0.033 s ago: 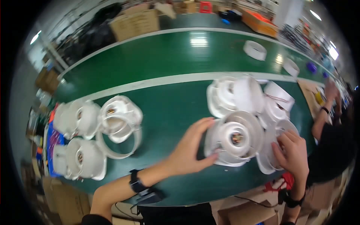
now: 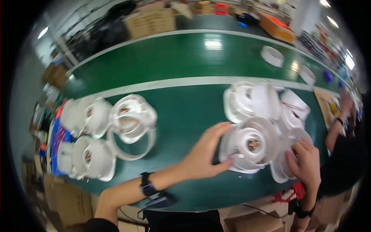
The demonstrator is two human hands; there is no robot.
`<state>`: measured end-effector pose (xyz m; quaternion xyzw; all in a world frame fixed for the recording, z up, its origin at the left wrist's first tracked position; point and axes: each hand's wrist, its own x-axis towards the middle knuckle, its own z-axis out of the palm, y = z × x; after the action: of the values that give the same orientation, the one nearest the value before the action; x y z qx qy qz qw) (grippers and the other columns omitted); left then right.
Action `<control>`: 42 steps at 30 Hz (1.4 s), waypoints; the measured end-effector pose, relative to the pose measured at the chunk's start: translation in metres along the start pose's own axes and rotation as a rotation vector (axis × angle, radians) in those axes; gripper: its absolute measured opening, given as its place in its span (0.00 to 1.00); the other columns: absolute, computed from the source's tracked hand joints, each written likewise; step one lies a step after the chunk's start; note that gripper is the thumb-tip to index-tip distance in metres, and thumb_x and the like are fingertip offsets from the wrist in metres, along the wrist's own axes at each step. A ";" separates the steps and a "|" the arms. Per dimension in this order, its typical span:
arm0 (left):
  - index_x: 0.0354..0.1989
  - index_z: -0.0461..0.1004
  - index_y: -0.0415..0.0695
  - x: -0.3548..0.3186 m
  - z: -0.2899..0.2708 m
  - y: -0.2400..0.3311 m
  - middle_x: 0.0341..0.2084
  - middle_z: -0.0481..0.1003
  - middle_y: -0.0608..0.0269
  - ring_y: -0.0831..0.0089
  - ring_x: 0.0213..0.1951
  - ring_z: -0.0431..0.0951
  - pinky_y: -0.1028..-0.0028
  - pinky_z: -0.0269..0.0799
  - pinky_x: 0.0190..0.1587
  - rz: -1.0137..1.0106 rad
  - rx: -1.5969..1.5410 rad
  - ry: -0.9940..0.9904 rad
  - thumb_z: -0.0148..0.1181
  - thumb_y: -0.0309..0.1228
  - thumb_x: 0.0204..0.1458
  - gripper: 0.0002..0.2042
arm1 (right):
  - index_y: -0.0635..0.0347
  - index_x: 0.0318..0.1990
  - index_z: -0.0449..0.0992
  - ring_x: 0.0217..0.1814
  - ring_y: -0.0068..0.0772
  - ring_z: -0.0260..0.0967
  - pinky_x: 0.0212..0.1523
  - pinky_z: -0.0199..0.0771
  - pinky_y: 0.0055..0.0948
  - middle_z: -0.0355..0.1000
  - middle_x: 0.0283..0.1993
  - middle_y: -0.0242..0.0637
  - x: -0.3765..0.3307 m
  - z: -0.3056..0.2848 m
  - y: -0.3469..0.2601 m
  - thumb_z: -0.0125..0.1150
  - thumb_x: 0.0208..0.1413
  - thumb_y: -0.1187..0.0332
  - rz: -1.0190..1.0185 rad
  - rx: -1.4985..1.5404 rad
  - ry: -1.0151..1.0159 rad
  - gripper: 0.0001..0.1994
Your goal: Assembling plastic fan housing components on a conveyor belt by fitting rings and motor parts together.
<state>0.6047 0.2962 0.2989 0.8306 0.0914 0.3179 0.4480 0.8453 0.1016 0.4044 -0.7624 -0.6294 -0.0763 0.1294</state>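
Note:
A round white plastic housing (image 2: 251, 145) with a dark coppery core lies on the green belt (image 2: 185, 116) at the near right. My left hand (image 2: 205, 152) grips its left rim, fingers over the top and thumb underneath. My right hand (image 2: 305, 162) holds the right side of the same pile, its fingers curled on a white shell (image 2: 280, 174) just beside the housing. Several more white housings (image 2: 262, 100) are stacked right behind them. A black band sits on each of my wrists.
Another group of white housings (image 2: 96, 116) and a loose white ring (image 2: 127, 150) lie at the left of the belt. Two white rings (image 2: 272, 56) sit on the far lane. Another person's arm (image 2: 336, 127) works at the right edge. Cardboard boxes (image 2: 150, 21) stand behind.

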 end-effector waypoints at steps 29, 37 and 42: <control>0.35 0.74 0.38 -0.104 -0.148 0.087 0.26 0.71 0.57 0.58 0.28 0.71 0.64 0.66 0.38 0.106 0.643 0.367 0.60 0.22 0.53 0.03 | 0.60 0.69 0.55 0.59 0.38 0.67 0.45 0.77 0.31 0.54 0.69 0.49 0.081 0.080 -0.202 0.60 0.57 0.75 -0.126 1.162 -0.136 0.33; 0.31 0.74 0.36 -0.083 -0.173 0.102 0.23 0.73 0.57 0.65 0.25 0.73 0.71 0.64 0.30 -0.194 0.520 0.569 0.56 0.25 0.58 0.06 | 0.58 0.72 0.48 0.54 0.32 0.70 0.44 0.75 0.26 0.65 0.60 0.46 0.093 0.116 -0.193 0.54 0.63 0.74 -0.064 1.472 -0.561 0.32; 0.29 0.75 0.33 -0.074 -0.203 0.097 0.18 0.70 0.68 0.85 0.24 0.67 0.79 0.60 0.27 -0.307 0.284 0.711 0.55 0.27 0.59 0.10 | 0.60 0.64 0.62 0.47 0.26 0.72 0.37 0.74 0.24 0.73 0.48 0.40 0.092 0.136 -0.189 0.55 0.63 0.74 -0.226 1.260 -0.598 0.22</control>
<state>0.4099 0.3464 0.4243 0.6994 0.4062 0.4987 0.3115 0.6717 0.2610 0.3193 -0.4607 -0.6376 0.5022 0.3592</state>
